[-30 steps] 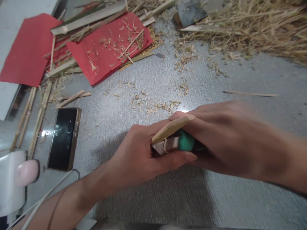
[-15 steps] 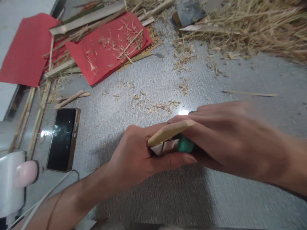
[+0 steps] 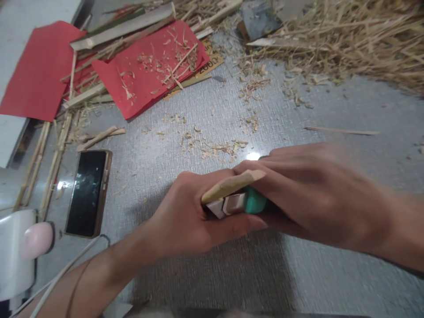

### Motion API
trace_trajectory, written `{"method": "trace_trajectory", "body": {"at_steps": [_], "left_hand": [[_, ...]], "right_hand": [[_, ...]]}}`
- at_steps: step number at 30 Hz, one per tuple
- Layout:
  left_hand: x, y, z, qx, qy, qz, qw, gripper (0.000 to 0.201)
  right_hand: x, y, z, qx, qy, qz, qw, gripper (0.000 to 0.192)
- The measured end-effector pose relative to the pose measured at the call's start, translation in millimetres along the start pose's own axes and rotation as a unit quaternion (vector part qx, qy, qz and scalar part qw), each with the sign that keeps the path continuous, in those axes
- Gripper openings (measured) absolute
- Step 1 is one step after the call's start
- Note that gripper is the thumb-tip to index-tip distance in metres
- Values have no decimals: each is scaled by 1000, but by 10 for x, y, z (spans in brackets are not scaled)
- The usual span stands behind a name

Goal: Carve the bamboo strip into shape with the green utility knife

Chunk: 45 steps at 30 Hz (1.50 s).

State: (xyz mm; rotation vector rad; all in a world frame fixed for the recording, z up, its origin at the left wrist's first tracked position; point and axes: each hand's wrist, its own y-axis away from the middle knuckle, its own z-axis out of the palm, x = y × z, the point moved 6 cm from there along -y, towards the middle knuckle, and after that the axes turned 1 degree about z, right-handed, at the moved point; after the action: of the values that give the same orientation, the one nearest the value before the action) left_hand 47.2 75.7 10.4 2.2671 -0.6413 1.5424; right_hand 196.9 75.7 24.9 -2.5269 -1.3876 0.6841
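My left hand (image 3: 187, 214) is closed round a flat, pale strip of bamboo (image 3: 232, 185), whose cut end points up and right. The thumb lies along the near side, under a utility knife (image 3: 255, 201) with a green body and a metal front part. My right hand (image 3: 308, 194) is wrapped round that knife and touches my left hand's fingers. The knife's metal part sits just below the bamboo strip, against my left hand. Its cutting edge is hidden, and the right fingertips are out of sight.
Beyond my hands, shavings (image 3: 215, 145) are scattered over the grey table (image 3: 149, 163). Red envelopes (image 3: 149, 70) lie among split sticks at upper left, with a straw heap (image 3: 357, 44) at upper right. A phone (image 3: 86, 194), a pink rounded object (image 3: 38, 240) and a white cable (image 3: 62, 269) are at left.
Both hands, with the bamboo strip and the knife, have shifted very slightly left. The grip looks the same, and the view has moved a little.
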Motion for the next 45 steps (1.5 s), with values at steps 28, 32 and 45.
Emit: {"method": "trace_trajectory", "body": {"at_steps": [28,32,45], "left_hand": [[24,-28,6,9,-11,-61,998,19],[41,-13,4,10,-35,-57,998,11],[35,4,2,22,-29,-50,998,27]], "right_hand": [[66,42,63,-27,25,21,999,13],[50,40,50,-39,34,17,999,10],[42,53,20,-22,27,8,999,10]]}}
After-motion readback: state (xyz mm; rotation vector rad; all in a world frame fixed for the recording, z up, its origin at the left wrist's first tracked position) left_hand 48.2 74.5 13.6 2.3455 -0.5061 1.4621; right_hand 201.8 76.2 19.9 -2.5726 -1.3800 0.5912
